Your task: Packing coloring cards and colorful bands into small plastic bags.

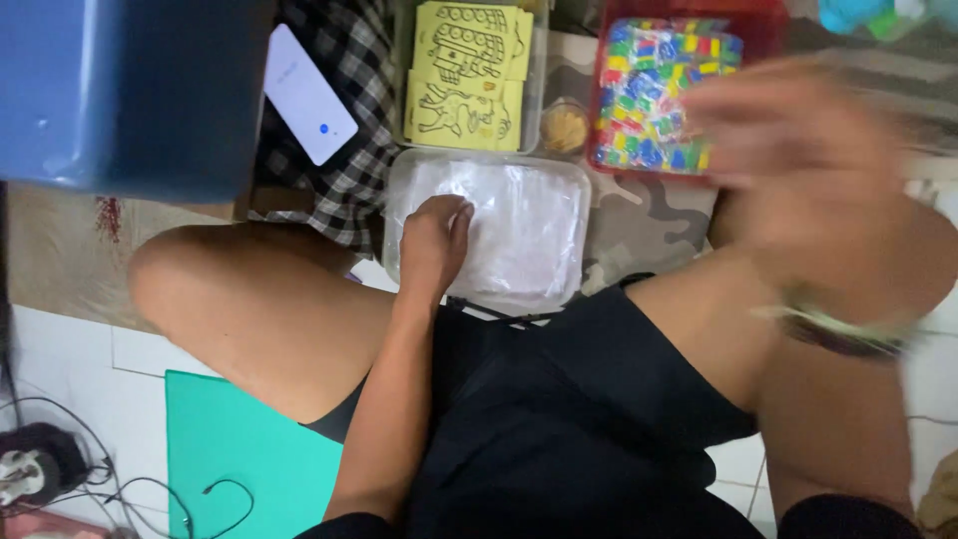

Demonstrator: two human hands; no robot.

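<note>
My left hand point(435, 240) rests with curled fingers on the left part of a clear plastic box point(539, 180) filled with thin clear plastic bags, on the floor between my knees. My right hand point(798, 140) is raised and heavily blurred in front of a red tray point(760, 14) packed with small colourful packets; whether it holds anything is unclear. A band shows around my right wrist.
A clear box of yellow picture sheets point(469, 75) lies behind the plastic box, with a small round tub point(565, 127) beside it. A white phone point(307, 95) lies on checked cloth. A blue bin point(130, 95) stands at left, a teal mat point(239, 449) and cables at bottom left.
</note>
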